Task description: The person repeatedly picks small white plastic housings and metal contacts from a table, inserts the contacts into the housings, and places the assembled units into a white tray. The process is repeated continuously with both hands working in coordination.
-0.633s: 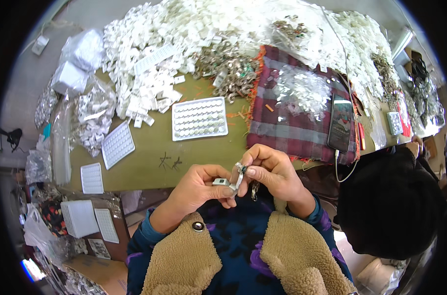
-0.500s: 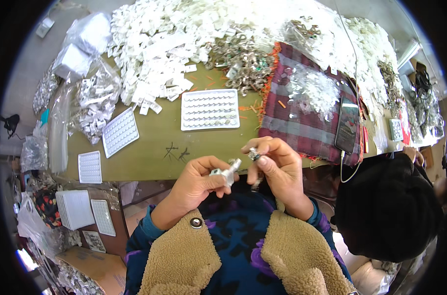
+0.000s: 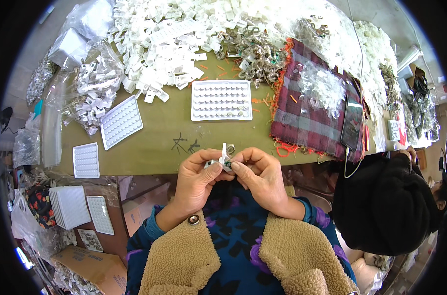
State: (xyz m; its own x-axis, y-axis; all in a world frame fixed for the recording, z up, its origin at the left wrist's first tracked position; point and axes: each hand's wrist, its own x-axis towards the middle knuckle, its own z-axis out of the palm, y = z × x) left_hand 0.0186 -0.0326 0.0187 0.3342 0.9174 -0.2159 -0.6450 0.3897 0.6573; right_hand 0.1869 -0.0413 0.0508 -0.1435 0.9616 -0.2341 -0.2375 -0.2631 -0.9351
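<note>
Both hands meet just beyond the table's near edge. My left hand [image 3: 198, 178] is closed on a small white plastic piece [image 3: 224, 150], which has an upright tab. My right hand [image 3: 261, 181] pinches a small metal part with a dark green spot [image 3: 228, 164] against that piece; the fingers hide much of the contact. A metal loop [image 3: 231, 148] shows just behind the tab. Farther out on the table lies a white tray [image 3: 196, 116] with rows of round pockets, a few of them at the right holding small parts.
White plastic pieces [image 3: 159, 69] heap across the table's far side, beside a pile of metal parts [image 3: 263, 54]. A plaid cloth [image 3: 302, 125] carries clear bits and a phone [image 3: 350, 123]. More trays [image 3: 121, 122] lie left. A person in black [image 3: 388, 206] sits at right.
My hands have come together. The metal part in my right hand, held apart before, now touches the white piece in my left. The view has shifted slightly.
</note>
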